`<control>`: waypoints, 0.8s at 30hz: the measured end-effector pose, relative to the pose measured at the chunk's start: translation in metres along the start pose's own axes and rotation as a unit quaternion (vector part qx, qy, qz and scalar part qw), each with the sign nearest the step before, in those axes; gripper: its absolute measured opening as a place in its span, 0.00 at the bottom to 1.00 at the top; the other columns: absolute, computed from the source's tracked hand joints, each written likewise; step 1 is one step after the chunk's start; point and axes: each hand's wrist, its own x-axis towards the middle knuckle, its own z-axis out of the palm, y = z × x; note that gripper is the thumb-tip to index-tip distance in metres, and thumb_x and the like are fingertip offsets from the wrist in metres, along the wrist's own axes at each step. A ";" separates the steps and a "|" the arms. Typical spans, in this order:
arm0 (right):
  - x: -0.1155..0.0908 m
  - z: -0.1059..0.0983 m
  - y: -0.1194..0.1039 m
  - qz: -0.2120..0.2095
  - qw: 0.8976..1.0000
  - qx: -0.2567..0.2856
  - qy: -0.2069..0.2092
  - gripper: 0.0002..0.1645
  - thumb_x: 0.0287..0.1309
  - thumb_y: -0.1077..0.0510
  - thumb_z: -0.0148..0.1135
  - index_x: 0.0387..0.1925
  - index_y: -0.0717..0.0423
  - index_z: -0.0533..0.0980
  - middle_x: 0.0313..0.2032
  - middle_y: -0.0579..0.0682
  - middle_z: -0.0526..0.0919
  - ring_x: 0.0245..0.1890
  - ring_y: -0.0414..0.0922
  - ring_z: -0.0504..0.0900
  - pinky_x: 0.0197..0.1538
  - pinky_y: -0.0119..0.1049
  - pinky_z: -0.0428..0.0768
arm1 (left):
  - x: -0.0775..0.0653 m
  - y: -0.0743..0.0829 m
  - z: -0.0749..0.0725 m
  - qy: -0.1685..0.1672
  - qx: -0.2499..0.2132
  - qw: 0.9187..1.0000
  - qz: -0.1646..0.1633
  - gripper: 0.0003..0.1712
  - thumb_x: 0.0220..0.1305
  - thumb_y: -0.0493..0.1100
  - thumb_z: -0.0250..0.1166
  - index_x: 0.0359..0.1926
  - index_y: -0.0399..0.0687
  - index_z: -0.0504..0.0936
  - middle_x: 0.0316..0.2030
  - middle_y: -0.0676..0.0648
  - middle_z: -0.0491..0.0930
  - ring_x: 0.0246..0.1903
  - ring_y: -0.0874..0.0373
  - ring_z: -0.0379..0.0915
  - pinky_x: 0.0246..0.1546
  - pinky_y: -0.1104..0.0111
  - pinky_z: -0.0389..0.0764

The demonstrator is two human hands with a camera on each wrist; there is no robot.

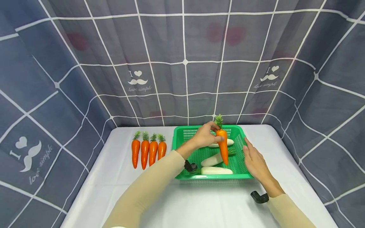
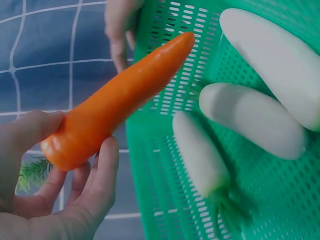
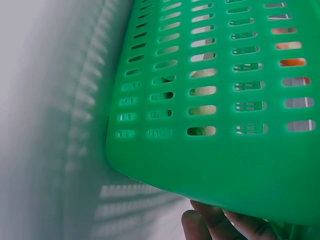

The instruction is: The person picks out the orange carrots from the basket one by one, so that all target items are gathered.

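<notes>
My left hand (image 1: 207, 135) pinches an orange carrot (image 1: 223, 147) near its leafy top, thumb on one side and fingers on the other. The carrot hangs tip down above a green plastic basket (image 1: 182, 178); the left wrist view shows it clear of the walls. Inside the basket lie three white radishes: one at the front (image 1: 216, 170), a middle one (image 1: 211, 160) and a back one (image 1: 230, 142) partly hidden behind the carrot. At the basket's right rim rests my right hand (image 1: 256, 161), fingers extended along it. Its fingertips (image 3: 212, 220) show by the basket's edge in the right wrist view.
Several carrots (image 1: 145, 150) stand in a row left of the basket, leaves toward the back; my left forearm partly covers the rightmost. A white cloth (image 1: 216, 202) covers the table. Grey checked curtains (image 1: 171, 79) enclose the back and both sides.
</notes>
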 end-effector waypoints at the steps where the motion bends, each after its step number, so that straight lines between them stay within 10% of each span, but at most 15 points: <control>1: 0.000 -0.001 0.000 0.001 1.000 -0.001 -0.003 0.41 0.98 0.41 0.29 0.97 0.54 0.46 0.90 0.74 0.59 0.88 0.79 0.60 0.86 0.82 0.61 | -0.003 -0.001 -0.005 0.007 0.001 1.000 0.004 0.26 0.77 0.43 0.80 0.67 0.42 0.82 0.62 0.38 0.85 0.46 0.51 0.92 0.51 0.58 0.97; 24: 0.000 0.000 -0.001 -0.002 1.000 -0.019 -0.010 0.43 0.96 0.47 0.42 0.98 0.53 0.43 0.88 0.78 0.59 0.87 0.82 0.61 0.83 0.84 0.63 | -0.089 -0.044 -0.094 0.132 -0.010 0.991 -0.003 0.26 0.82 0.51 0.75 0.75 0.54 0.84 0.69 0.42 0.84 0.55 0.48 0.94 0.51 0.55 0.96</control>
